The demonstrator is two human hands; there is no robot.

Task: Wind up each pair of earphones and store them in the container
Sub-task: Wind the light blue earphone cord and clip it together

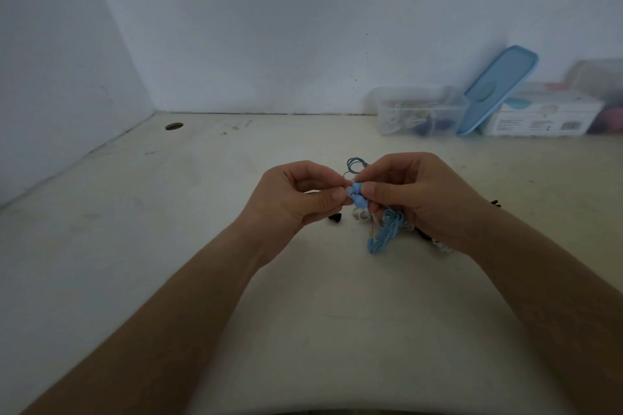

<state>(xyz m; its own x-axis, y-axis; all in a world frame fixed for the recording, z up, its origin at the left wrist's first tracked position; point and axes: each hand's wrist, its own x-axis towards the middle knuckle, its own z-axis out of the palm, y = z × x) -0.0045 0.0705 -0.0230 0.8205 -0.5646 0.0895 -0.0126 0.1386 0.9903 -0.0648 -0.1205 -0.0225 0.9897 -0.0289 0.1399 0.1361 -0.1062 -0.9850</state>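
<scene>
The work surface is a scuffed off-white tabletop (236, 280) with a small round hole (174, 126) near its far left. It is enclosed by pale grey-white walls (236, 27) that meet in a corner at the left. At the far right, against the rear wall, a clear rectangular plastic container (414, 93) is set open, and coiled cords are seen inside it. A light blue rectangular plastic lid (499, 87) is leaned against its right side, and a white cardboard box (542, 118) is placed just beside the lid.

The pale blue wired earphones (358, 195) are held above the middle of the tabletop, well apart from the container. The two earbuds are stacked one over the other between the hands, with their pale tips pointed left. The left hand (296, 199) is closed in a pinch: the tips are gripped between thumb and forefinger, and the remaining fingers are curled in. The right hand (421, 199) is likewise curled, with the earbud bodies pinched between thumb and fingers. Loose loops of cord are raised beyond the fingertips. A wound bundle of cord is hung below the right hand. Its long axis is laid diagonally, from the right palm down and to the left, toward the camera.

Beneath the hands, a white earbud (359, 212) and a black earbud (335, 219) are laid on the tabletop.
</scene>
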